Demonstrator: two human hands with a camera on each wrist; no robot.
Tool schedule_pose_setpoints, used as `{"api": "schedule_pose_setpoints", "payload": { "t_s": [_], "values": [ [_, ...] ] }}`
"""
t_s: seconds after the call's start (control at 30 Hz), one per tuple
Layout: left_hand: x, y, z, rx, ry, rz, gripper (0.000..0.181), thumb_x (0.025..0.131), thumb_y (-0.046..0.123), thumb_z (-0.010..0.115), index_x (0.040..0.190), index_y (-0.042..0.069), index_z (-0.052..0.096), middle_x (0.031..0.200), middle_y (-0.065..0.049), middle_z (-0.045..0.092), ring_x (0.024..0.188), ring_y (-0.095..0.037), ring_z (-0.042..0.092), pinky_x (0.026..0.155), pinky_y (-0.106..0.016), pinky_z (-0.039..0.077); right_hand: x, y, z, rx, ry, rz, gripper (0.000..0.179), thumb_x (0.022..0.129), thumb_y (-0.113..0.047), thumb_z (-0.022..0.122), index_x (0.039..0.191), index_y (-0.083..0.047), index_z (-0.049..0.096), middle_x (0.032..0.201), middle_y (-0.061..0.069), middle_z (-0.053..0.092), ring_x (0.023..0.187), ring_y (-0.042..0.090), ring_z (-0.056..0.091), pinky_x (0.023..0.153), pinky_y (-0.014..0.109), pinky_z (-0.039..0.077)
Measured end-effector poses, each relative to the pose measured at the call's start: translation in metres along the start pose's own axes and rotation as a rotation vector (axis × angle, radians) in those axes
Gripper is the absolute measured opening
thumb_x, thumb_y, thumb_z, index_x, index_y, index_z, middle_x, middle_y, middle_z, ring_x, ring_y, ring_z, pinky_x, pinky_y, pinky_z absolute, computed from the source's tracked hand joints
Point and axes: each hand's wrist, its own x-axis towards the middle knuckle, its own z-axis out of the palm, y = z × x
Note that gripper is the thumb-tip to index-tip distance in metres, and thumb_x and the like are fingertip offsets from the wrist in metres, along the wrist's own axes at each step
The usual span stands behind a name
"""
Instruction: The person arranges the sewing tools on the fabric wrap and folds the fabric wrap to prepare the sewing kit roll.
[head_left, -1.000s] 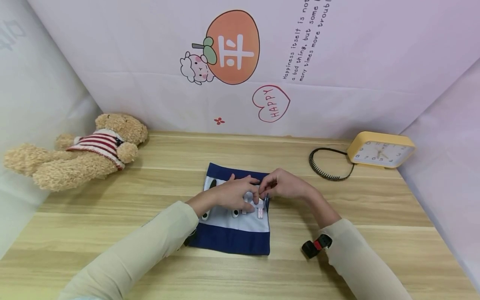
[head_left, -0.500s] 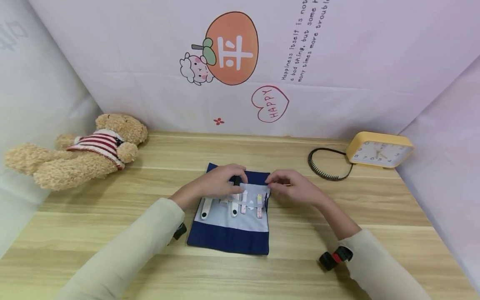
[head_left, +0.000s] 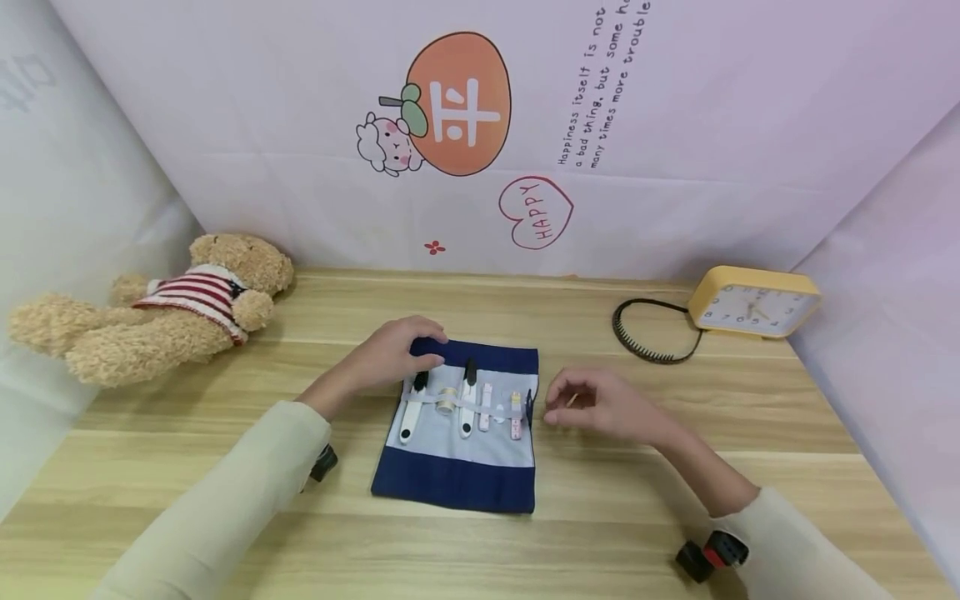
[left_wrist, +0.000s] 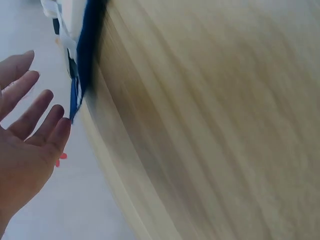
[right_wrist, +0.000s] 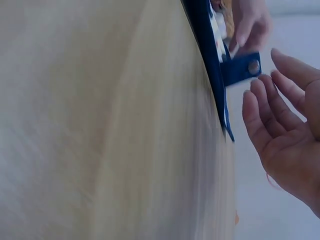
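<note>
A navy and pale grey cloth roll-up case (head_left: 453, 485) lies unfolded on the table. Under its pale elastic strap sit two white-handled tools (head_left: 410, 421) with black tips, a small beige roll (head_left: 447, 402) and slim pinkish-white pieces (head_left: 516, 421). My left hand (head_left: 386, 354) hovers at the case's upper left corner, its relaxed fingers overlapping the navy band; in the left wrist view its fingertips are right at the cloth corner. Just right of the case, my right hand (head_left: 600, 404) has its fingers loosely bent around nothing. A navy tab with a metal snap (right_wrist: 254, 67) sticks out close to its fingertips.
A teddy bear (head_left: 161, 333) in a striped shirt lies at the left by the wall. Toward the back right stand a yellow clock (head_left: 753, 302) and a black toothed headband (head_left: 637, 342) beside it. A printed white backdrop (head_left: 300, 108) rises behind the wooden table (head_left: 600, 533).
Both hands have come away from the strapped tools. The left moved left to the case's corner; the right moved right and toward me, beyond the case's edge. The strapped items now show fully.
</note>
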Motion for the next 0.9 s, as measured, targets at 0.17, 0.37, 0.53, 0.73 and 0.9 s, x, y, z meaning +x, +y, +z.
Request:
{"api": "schedule_pose_setpoints", "payload": {
  "t_s": [0.17,0.37,0.53,0.73,0.9],
  "values": [
    [0.003,-0.006,-0.002,0.029,0.038,-0.053,0.031,0.097,0.014,0.070,0.126,0.003,0.068,0.138,-0.014,0.061,0.131,-0.032,0.053,0.110,-0.049,0.042,-0.005,-0.009,0.014,0.066,-0.108,-0.023,0.015,0.090,-0.016,0.079,0.099,-0.007,0.071,0.094,0.003,0.071,0.084,0.019,0.067,0.076,0.032,0.059],
    [0.006,-0.011,-0.004,0.103,0.054,-0.063,0.030,0.093,0.007,0.072,0.121,-0.003,0.070,0.129,-0.018,0.065,0.128,-0.036,0.055,0.110,-0.051,0.041,-0.004,-0.013,0.029,0.097,-0.227,-0.042,0.013,0.089,-0.011,0.079,0.098,-0.004,0.073,0.091,0.002,0.073,0.079,0.015,0.069,0.071,0.032,0.060],
    [0.006,-0.017,-0.001,0.135,0.022,-0.071,0.035,0.090,0.004,0.075,0.123,-0.005,0.068,0.131,-0.020,0.064,0.127,-0.037,0.055,0.110,-0.051,0.041,-0.004,-0.014,0.040,0.088,-0.290,-0.027,0.009,0.088,-0.011,0.080,0.094,-0.008,0.074,0.086,-0.003,0.072,0.076,0.009,0.067,0.068,0.028,0.059],
    [0.006,-0.017,0.000,0.156,-0.004,-0.099,0.037,0.090,0.005,0.075,0.125,-0.005,0.067,0.135,-0.020,0.060,0.130,-0.038,0.053,0.111,-0.052,0.039,-0.004,-0.022,0.046,0.056,-0.341,0.023,0.013,0.085,-0.013,0.083,0.093,-0.011,0.074,0.087,-0.006,0.071,0.076,0.006,0.066,0.070,0.027,0.059],
    [0.005,-0.017,-0.003,0.164,-0.015,-0.110,0.037,0.091,0.007,0.075,0.126,-0.005,0.067,0.136,-0.021,0.060,0.131,-0.039,0.051,0.112,-0.052,0.038,-0.002,-0.026,0.048,0.004,-0.360,0.063,0.018,0.082,-0.010,0.085,0.094,-0.010,0.072,0.088,-0.006,0.068,0.077,0.006,0.063,0.071,0.026,0.057]
  ]
}}
